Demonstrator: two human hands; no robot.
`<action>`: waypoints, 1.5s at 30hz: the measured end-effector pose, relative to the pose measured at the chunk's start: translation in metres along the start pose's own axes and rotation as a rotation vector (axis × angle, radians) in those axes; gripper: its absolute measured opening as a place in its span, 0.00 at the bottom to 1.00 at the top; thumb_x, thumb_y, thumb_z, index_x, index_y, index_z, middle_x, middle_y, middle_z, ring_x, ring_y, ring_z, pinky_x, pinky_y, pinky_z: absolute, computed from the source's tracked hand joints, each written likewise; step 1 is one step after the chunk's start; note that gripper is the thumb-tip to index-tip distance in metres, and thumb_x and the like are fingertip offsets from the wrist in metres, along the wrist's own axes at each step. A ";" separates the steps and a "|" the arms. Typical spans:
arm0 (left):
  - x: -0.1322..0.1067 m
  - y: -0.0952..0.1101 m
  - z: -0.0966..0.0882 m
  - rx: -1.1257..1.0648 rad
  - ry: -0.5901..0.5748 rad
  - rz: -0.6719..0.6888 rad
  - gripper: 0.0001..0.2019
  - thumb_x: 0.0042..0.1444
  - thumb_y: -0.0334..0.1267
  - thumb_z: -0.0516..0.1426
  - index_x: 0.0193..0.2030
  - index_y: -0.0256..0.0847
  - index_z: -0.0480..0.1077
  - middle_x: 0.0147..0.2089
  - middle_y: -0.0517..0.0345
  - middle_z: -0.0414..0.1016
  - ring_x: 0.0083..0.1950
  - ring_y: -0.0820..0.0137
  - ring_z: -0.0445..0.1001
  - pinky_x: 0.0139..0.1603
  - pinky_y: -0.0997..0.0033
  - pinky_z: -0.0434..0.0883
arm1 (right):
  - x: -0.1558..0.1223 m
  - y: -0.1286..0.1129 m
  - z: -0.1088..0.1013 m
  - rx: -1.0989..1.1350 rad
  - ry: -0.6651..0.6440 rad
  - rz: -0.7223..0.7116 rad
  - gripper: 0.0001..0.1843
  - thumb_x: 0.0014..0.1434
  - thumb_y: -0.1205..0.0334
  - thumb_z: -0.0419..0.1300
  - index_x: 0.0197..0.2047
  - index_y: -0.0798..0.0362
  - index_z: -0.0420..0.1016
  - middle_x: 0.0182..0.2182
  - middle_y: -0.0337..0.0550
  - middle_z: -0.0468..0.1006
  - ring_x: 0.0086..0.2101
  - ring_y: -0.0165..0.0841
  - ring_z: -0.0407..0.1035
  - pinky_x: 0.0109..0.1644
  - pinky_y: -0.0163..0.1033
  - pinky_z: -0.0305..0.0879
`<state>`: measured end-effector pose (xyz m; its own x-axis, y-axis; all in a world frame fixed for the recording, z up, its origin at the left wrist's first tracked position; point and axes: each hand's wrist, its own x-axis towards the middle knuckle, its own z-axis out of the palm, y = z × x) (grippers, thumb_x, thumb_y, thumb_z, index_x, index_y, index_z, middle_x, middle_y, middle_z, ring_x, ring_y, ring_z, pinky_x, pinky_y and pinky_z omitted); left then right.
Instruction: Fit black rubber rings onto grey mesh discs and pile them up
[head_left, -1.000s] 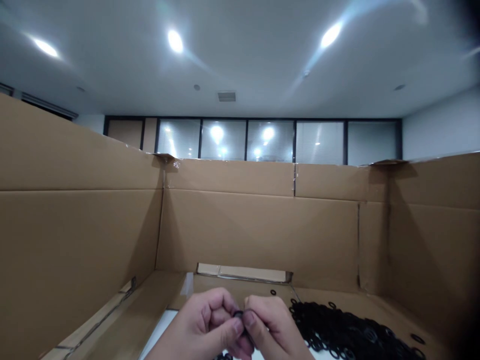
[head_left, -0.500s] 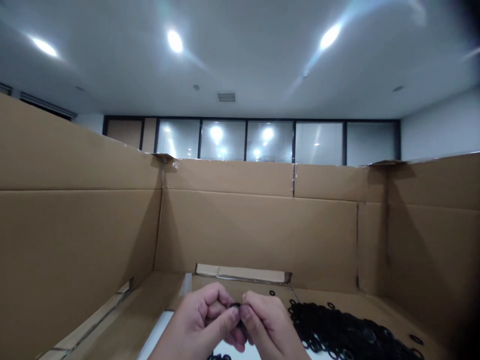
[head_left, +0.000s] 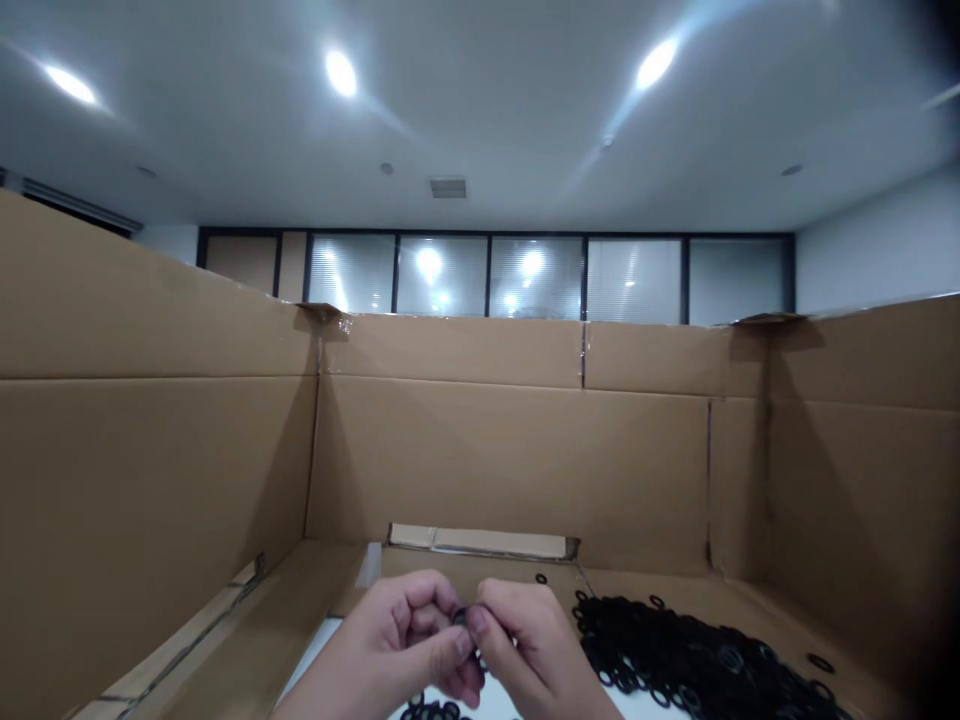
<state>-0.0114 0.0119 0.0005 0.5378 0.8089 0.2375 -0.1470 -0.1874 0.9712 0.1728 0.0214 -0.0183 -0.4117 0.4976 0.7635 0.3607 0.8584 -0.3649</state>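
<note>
Both my hands meet at the bottom centre of the head view, inside a big cardboard box (head_left: pixel 510 450). My left hand (head_left: pixel 397 645) and my right hand (head_left: pixel 529 650) are closed in a pinch, fingertips touching, around a small black rubber ring (head_left: pixel 463 618). A large heap of the same black rings (head_left: pixel 690 660) lies on the box floor just right of my right hand. A few more rings (head_left: pixel 431 708) show below my left hand on a white surface (head_left: pixel 315 650).
Tall cardboard walls stand on the left (head_left: pixel 150 450), at the back and on the right (head_left: pixel 862 470). Single rings lie loose at the back (head_left: pixel 541 579) and far right (head_left: pixel 821 663). Above the box are office windows (head_left: pixel 487 275) and ceiling lights.
My hands have stayed pinched on the ring and shifted slightly left and down in view; the camera has tilted a little, so the box and the ring heap sit slightly higher.
</note>
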 end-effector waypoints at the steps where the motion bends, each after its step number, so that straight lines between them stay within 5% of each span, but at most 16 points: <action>1: 0.001 0.000 0.001 -0.016 0.011 0.013 0.17 0.54 0.48 0.68 0.33 0.36 0.70 0.27 0.54 0.80 0.31 0.69 0.80 0.37 0.71 0.75 | 0.000 0.001 0.002 0.015 0.035 -0.007 0.23 0.72 0.56 0.47 0.24 0.52 0.55 0.19 0.34 0.62 0.21 0.26 0.57 0.26 0.33 0.49; 11: 0.014 -0.010 0.023 -0.147 0.108 0.166 0.20 0.54 0.54 0.66 0.32 0.36 0.70 0.24 0.58 0.75 0.24 0.72 0.73 0.30 0.73 0.71 | -0.003 -0.005 0.021 -0.100 0.435 0.042 0.23 0.73 0.57 0.46 0.24 0.51 0.57 0.17 0.34 0.62 0.18 0.27 0.59 0.24 0.33 0.53; 17: 0.008 0.000 0.012 -0.008 0.077 0.114 0.20 0.55 0.53 0.65 0.32 0.37 0.69 0.25 0.58 0.75 0.28 0.71 0.75 0.34 0.74 0.70 | 0.000 -0.004 0.010 -0.063 0.285 -0.086 0.22 0.72 0.59 0.47 0.24 0.52 0.58 0.18 0.34 0.61 0.20 0.26 0.58 0.25 0.33 0.50; 27: 0.004 -0.007 0.002 0.199 0.023 -0.042 0.16 0.55 0.44 0.65 0.29 0.40 0.63 0.23 0.61 0.73 0.26 0.74 0.71 0.32 0.75 0.65 | 0.000 0.001 -0.008 -0.030 -0.106 0.073 0.20 0.69 0.59 0.50 0.24 0.52 0.54 0.19 0.31 0.57 0.21 0.25 0.53 0.26 0.33 0.46; 39: 0.013 -0.014 0.027 -0.062 0.049 0.165 0.19 0.60 0.54 0.62 0.35 0.36 0.68 0.26 0.59 0.73 0.25 0.73 0.72 0.30 0.72 0.72 | -0.006 -0.003 0.022 -0.024 0.489 0.071 0.21 0.72 0.61 0.47 0.25 0.50 0.53 0.17 0.31 0.57 0.17 0.25 0.55 0.24 0.32 0.50; 41: 0.010 -0.011 0.026 -0.020 0.062 0.172 0.18 0.62 0.52 0.60 0.34 0.36 0.68 0.25 0.58 0.74 0.25 0.74 0.72 0.31 0.73 0.71 | -0.005 -0.003 0.019 -0.025 0.468 0.034 0.21 0.72 0.60 0.47 0.25 0.51 0.54 0.17 0.31 0.57 0.18 0.25 0.56 0.24 0.33 0.49; 45: 0.002 -0.002 0.016 0.065 0.046 0.144 0.17 0.62 0.49 0.61 0.33 0.36 0.68 0.25 0.59 0.74 0.27 0.74 0.72 0.34 0.75 0.70 | -0.003 -0.003 0.007 0.082 0.190 0.001 0.23 0.73 0.57 0.47 0.24 0.51 0.56 0.18 0.33 0.60 0.19 0.26 0.58 0.26 0.33 0.50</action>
<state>0.0031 0.0054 -0.0002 0.4762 0.7957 0.3744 -0.1646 -0.3376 0.9268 0.1672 0.0181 -0.0234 -0.2433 0.4726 0.8470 0.2889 0.8689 -0.4019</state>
